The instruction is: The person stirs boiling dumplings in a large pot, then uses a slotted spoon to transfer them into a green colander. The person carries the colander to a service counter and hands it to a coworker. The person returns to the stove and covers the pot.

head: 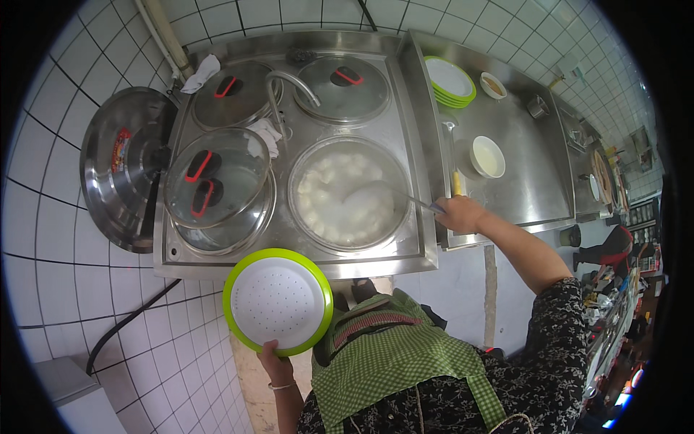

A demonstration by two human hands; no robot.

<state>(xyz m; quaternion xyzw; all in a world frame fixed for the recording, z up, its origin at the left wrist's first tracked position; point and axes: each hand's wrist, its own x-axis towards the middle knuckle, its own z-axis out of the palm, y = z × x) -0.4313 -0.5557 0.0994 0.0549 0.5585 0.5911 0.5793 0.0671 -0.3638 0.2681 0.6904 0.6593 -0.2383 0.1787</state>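
Observation:
My left hand [276,359] grips the rim of a white perforated plate with a green edge [277,304], held beside the front edge of the steel cooking counter. In my right hand [461,213] is the handle of a skimmer or ladle [415,200], whose head lies in the cloudy liquid of a round cooking well [349,233]. Pale dumpling-like pieces [325,176] float there, mostly along the left and bottom. Steam blurs the skimmer's head. A yellow-handled utensil [451,157] lies just beyond my right hand, near a white bowl of pale liquid [488,157].
Glass lids [217,179] with red-and-black handles cover the other wells. A curved faucet [295,80] rises between them. A large steel lid [130,206] leans on the left wall. Green-rimmed plates [449,78] are stacked on the right counter. A person [612,250] is far right.

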